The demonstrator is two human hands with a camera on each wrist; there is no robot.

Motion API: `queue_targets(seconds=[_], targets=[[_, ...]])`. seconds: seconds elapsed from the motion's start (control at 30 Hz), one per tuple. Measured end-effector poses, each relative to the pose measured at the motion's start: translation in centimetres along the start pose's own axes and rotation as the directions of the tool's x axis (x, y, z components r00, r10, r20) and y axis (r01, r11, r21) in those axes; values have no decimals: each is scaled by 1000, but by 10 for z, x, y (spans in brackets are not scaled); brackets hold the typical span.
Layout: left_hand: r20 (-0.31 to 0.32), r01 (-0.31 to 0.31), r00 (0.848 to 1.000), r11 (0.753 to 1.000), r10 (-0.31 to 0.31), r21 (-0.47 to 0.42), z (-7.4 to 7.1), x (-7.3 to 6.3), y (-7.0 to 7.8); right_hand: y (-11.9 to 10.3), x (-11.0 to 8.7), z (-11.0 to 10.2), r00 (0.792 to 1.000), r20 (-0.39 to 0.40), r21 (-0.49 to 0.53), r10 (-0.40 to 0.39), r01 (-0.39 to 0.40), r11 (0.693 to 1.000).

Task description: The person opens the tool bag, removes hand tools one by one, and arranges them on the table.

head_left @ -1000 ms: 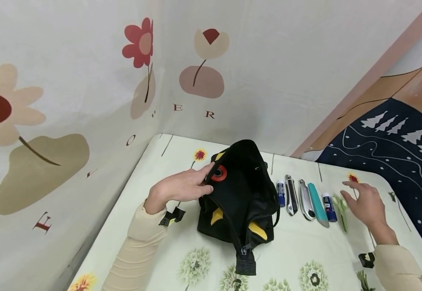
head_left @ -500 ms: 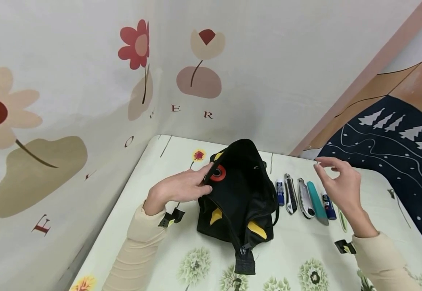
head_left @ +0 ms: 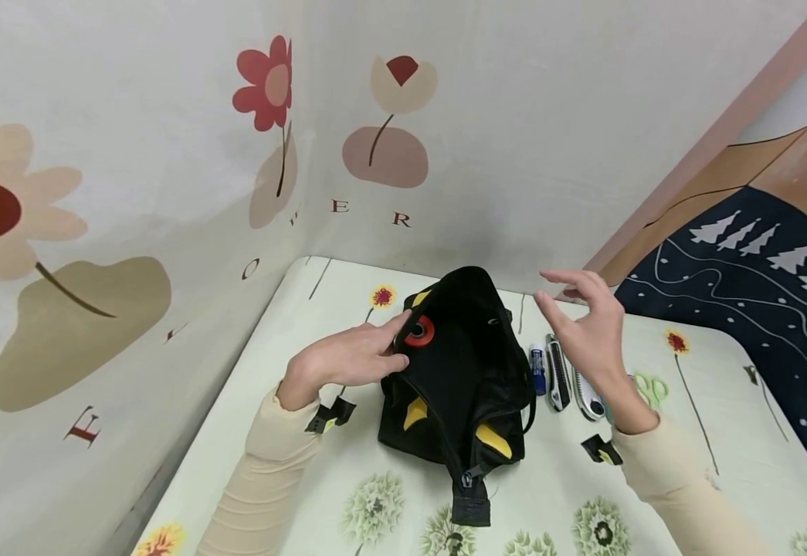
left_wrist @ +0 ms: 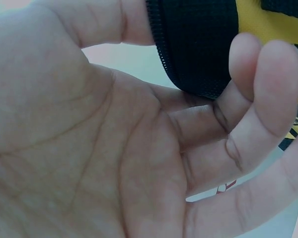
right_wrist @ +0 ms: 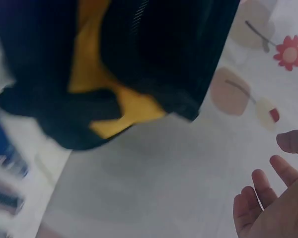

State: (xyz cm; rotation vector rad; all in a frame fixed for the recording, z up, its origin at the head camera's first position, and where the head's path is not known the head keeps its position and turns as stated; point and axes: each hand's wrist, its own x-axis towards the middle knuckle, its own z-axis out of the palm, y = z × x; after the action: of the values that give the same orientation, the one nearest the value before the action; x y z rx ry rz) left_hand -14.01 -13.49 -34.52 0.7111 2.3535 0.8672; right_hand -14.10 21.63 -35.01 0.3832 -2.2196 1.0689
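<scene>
A black bag with yellow patches stands unzipped on the table, its mouth gaping. My left hand grips the left edge of that mouth; in the left wrist view the thumb lies over the zipped edge and fingers bend behind it. An orange-red ring with a dark centre shows just inside the bag. My right hand hovers right of the bag, thumb and fingers spread apart with nothing between them. Beneath it lie a blue glue stick, a black-and-silver utility knife and a silver one.
Green-handled scissors lie beyond the right forearm, which hides a teal object almost wholly and a second glue stick. Flower-printed cloth covers the table. Printed fabric walls rise along its left and far sides.
My right hand has swept left from beside the scissors, over the row of tools, toward the bag. The left hand and the bag have stayed put.
</scene>
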Motion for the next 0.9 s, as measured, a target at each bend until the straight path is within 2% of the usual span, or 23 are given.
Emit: queue_targets(seconds=[0.23,0.4,0.57,0.7,0.8,0.9], targets=[[0,-2,1000,1000,2,8,0,0,0,-22,13,28,1000,24,148,-14,11,989],[-3,-9,1000,1000,9,9,0,1,-1,-27,17,48,997,56,198,-53,41,979],[-3,-3,1000,1000,3,17,-1,2,-1,-23,13,68,988,131,232,-78,46,972],[-10,-7,1000,1000,7,27,-1,2,0,-14,4,84,979,182,305,-87,28,952],[-10,-15,1000,999,15,31,-1,2,0,-7,-4,95,967,227,357,-116,28,934],[-9,-14,1000,1000,15,28,-2,2,0,-1,-10,102,950,273,363,-153,45,931]])
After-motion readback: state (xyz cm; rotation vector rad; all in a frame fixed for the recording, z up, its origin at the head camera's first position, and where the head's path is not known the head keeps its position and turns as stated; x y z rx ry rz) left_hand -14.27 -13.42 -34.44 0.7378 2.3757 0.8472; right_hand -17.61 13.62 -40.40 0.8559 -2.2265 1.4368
